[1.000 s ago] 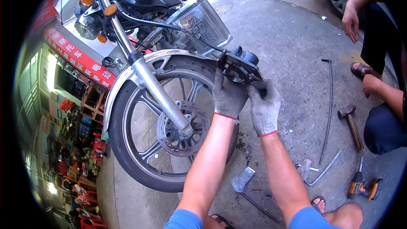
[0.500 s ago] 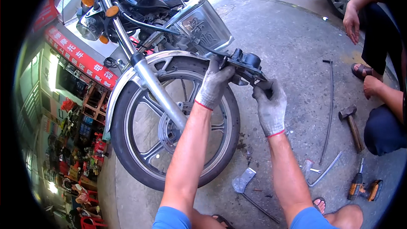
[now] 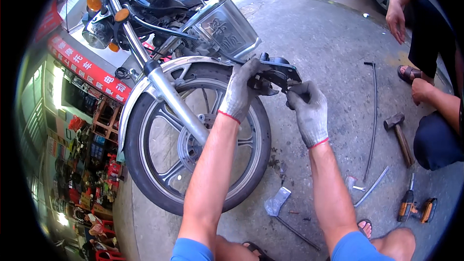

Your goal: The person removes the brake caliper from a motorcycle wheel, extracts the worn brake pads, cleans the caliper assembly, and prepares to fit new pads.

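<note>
A black brake caliper [image 3: 280, 71] with a hose [image 3: 228, 56] running to it is held up beside the motorcycle's front wheel [image 3: 265, 164]. My left hand [image 3: 238, 92], in a grey-coated work glove, is closed around the caliper's left end. My right hand [image 3: 311, 111], gloved the same way, is at the caliper's lower right edge with thumb and fingers pinched. Whatever lies between those fingertips is too dark and small to make out. Behind my left hand, the silver fork leg [image 3: 176, 99] and the brake disc [image 3: 188, 150] show.
On the concrete to the right lie a long bent bar [image 3: 374, 121], a hammer [image 3: 402, 140], an L-shaped rod [image 3: 372, 188] and a cordless driver [image 3: 408, 205]. A plastic packet [image 3: 277, 202] and a dark rod [image 3: 299, 234] are nearer me. Another person's hand [image 3: 396, 21] hangs at right.
The caliper has turned in my left hand, so its flat plate side shows more. My right hand has risen slightly along its edge, fingers still pinched.
</note>
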{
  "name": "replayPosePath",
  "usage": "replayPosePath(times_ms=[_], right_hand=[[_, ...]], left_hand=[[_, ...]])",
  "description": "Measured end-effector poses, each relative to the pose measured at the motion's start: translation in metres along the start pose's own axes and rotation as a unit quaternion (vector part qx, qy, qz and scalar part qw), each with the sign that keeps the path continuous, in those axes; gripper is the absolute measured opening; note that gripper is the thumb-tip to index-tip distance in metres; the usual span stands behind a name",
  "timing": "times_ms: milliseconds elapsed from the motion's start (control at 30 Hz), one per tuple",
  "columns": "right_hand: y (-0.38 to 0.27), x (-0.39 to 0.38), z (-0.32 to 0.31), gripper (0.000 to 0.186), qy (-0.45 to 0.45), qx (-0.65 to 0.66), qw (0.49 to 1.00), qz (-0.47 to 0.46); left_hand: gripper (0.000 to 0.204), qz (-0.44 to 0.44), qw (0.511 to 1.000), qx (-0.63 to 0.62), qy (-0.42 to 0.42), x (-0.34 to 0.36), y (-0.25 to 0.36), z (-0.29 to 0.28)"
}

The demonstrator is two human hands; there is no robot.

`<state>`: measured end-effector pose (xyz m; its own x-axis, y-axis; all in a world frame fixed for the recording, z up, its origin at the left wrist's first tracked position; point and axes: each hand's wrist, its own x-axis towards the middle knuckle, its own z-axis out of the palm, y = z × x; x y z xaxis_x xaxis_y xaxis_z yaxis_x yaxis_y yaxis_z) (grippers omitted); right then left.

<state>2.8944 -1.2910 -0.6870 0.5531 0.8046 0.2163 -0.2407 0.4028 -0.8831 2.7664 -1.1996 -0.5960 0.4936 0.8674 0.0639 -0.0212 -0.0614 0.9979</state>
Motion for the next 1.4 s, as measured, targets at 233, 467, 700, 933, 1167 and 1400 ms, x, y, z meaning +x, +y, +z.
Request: replayPosePath(times_ms=[233, 467, 700, 933, 1167, 1400], right_hand=[[0.006, -0.001, -0.005, 0.003, -0.009, 0.004, 1.0, 0.007], [0.009, 0.001, -0.007, 0.004, -0.015, 0.064, 0.998, 0.02], [0.01, -0.002, 0.004, 0.011, 0.028, 0.084, 0.996, -0.005], [0.02, -0.007, 0.007, 0.015, 0.028, 0.086, 0.995, 0.048], [0.03, -0.006, 0.009, 0.014, 0.039, 0.093, 0.994, 0.03], [0.035, -0.008, 0.009, 0.013, 0.051, 0.076, 0.995, 0.025]], left_hand=[[0.045, 0.015, 0.988, 0.134, 0.079, -0.008, 0.015, 0.034], [0.042, -0.012, 0.987, 0.136, 0.081, -0.006, 0.017, 0.034], [0.043, -0.064, 0.986, 0.106, 0.108, -0.001, 0.003, 0.021], [0.049, -0.04, 0.974, 0.141, 0.174, 0.005, -0.009, 0.016], [0.053, -0.057, 0.979, 0.155, 0.121, 0.0, 0.0, 0.017], [0.048, -0.018, 0.966, 0.245, 0.078, -0.002, 0.014, 0.031]])
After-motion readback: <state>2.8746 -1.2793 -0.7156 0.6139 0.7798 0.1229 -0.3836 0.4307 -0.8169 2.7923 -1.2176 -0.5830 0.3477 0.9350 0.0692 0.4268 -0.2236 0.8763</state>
